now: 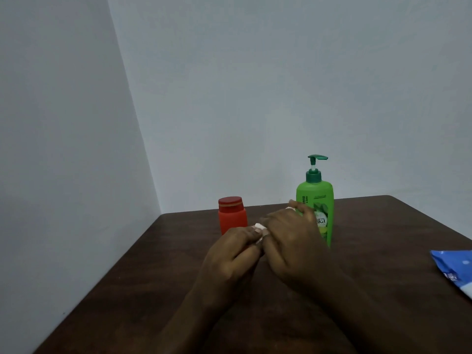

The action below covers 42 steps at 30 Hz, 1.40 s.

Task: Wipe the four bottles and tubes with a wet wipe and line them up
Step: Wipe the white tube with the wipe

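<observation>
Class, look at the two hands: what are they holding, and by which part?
The left hand and right hand together grip a small white thing, mostly hidden between them; which part cannot be told.

One view only, from a camera on the person's head. It looks forward and a little down across the desk [122, 290] into a room corner, so the two walls [255, 85] fill more than the upper half. The left grip [229, 254] and right grip [288, 238] lie nearest, just below centre, forearms entering from the bottom edge. The desk's far edge lies beyond them; its right side runs out of view.
</observation>
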Each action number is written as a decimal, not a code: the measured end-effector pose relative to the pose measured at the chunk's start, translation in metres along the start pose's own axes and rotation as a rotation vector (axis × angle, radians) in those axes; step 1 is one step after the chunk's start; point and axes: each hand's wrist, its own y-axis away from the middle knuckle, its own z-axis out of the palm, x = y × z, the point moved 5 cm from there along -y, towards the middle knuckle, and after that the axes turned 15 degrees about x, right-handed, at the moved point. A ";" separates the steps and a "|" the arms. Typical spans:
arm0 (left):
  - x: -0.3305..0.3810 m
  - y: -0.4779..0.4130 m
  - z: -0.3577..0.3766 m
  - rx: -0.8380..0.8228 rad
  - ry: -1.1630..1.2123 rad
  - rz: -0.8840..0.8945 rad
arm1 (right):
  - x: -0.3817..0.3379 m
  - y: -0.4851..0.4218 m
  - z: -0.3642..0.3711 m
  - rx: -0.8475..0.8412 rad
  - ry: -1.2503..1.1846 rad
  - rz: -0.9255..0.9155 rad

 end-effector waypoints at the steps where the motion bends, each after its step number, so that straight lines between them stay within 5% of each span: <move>1: 0.000 0.000 0.000 0.003 0.002 -0.009 | 0.003 -0.002 0.000 0.002 -0.010 0.010; 6: -0.004 -0.004 -0.001 0.032 0.077 -0.148 | 0.043 -0.009 -0.008 0.114 -0.242 0.418; 9: -0.019 0.002 0.000 0.060 0.188 -0.559 | 0.071 0.001 -0.004 0.324 -0.638 0.969; 11: -0.027 0.010 0.007 0.108 0.372 -0.957 | 0.077 0.004 0.007 0.383 -0.883 1.128; 14: -0.029 0.016 0.014 0.174 0.490 -1.160 | 0.070 0.005 0.019 0.472 -1.206 1.229; 18: -0.023 0.020 0.020 0.122 0.542 -1.231 | 0.050 0.011 0.031 0.373 -1.309 1.315; 27: -0.033 0.017 0.016 0.238 0.615 -1.289 | 0.016 0.021 0.041 -0.062 -1.070 1.070; 37: -0.030 0.020 0.020 0.085 0.508 -1.184 | 0.036 0.015 0.036 0.281 -1.252 1.328; 42: -0.031 0.021 0.015 0.093 0.442 -1.153 | 0.018 0.023 0.044 0.022 -1.340 1.377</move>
